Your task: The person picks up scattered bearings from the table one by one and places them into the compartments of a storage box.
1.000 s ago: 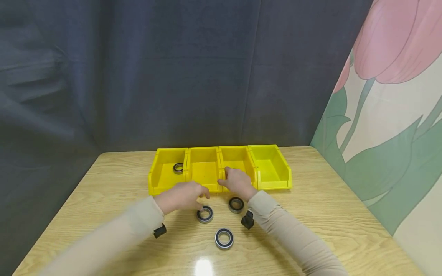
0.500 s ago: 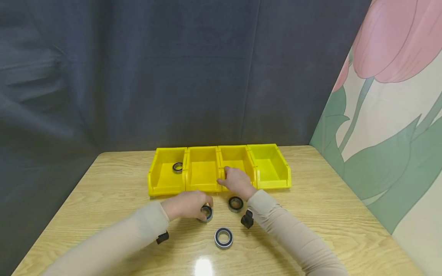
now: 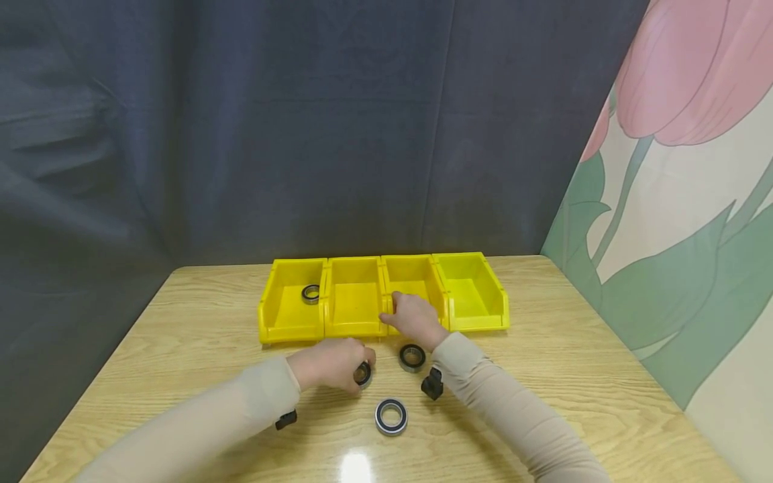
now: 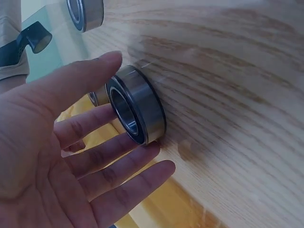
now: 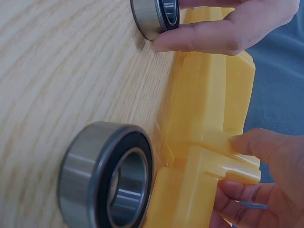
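Observation:
My left hand [image 3: 331, 362] is at a ball bearing [image 3: 364, 376] on the wooden table, its thumb on one side and its fingers on the other. In the left wrist view this bearing [image 4: 149, 107] has a steel outer ring and a dark seal, and the thumb tip lies at its upper edge. Between thumb and fingers, my right hand [image 3: 417, 318] pinches the front of the adjoining walls of the two middle yellow bins [image 5: 197, 109]. Close to that hand lies a second bearing [image 3: 402, 362]; a third bearing [image 3: 380, 422] lies nearer the front.
Four yellow bins would read as several; they stand in a row, from the leftmost bin [image 3: 292, 332] to the brighter rightmost bin [image 3: 480, 323]. Another bearing [image 3: 305, 297] lies in the leftmost. A dark curtain [image 3: 362, 134] hangs behind the table [image 3: 181, 335].
My left hand has come down and slightly right, and its thumb and fingers have closed around the bearing. The right hand has stayed at the bin walls.

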The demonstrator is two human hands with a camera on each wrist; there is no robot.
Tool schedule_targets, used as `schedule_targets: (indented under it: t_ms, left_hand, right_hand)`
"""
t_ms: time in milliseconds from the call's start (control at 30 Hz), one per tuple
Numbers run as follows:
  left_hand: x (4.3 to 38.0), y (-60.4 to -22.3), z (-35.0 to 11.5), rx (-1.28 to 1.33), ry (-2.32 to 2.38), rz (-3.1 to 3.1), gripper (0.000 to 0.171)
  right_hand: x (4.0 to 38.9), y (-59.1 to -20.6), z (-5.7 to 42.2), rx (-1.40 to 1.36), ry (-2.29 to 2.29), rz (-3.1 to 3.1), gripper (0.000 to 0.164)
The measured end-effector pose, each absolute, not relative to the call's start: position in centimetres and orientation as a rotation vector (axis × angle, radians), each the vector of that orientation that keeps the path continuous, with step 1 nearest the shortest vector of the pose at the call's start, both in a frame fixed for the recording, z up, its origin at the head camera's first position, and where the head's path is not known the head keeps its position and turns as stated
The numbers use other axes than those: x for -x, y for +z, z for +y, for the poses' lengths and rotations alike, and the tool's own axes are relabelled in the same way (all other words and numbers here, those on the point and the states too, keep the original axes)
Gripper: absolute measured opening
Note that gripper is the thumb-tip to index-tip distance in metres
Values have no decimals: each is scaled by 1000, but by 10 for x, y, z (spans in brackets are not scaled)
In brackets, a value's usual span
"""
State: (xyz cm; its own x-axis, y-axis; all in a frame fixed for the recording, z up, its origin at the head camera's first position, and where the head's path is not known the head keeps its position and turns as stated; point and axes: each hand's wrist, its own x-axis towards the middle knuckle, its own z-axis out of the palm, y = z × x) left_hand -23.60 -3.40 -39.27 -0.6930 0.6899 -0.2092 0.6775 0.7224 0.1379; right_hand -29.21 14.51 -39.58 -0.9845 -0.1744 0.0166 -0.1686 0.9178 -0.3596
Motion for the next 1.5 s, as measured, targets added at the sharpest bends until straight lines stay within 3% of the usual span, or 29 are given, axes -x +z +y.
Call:
schedule_targets:
  t_ms: [633, 1100, 1500]
  left_hand:
    - [232, -394, -33, -1261, -38, 2699, 41]
    - [245, -394, -36, -1208, 146, 2598, 41]
    - [273, -339, -39, -1063, 188, 2627, 33]
  right_hand:
    - [291, -394, 145, 289, -575, 3072, 34]
    - [292, -396, 144, 272, -578, 3080, 35]
    - [293, -396, 146, 261, -553, 3068, 37]
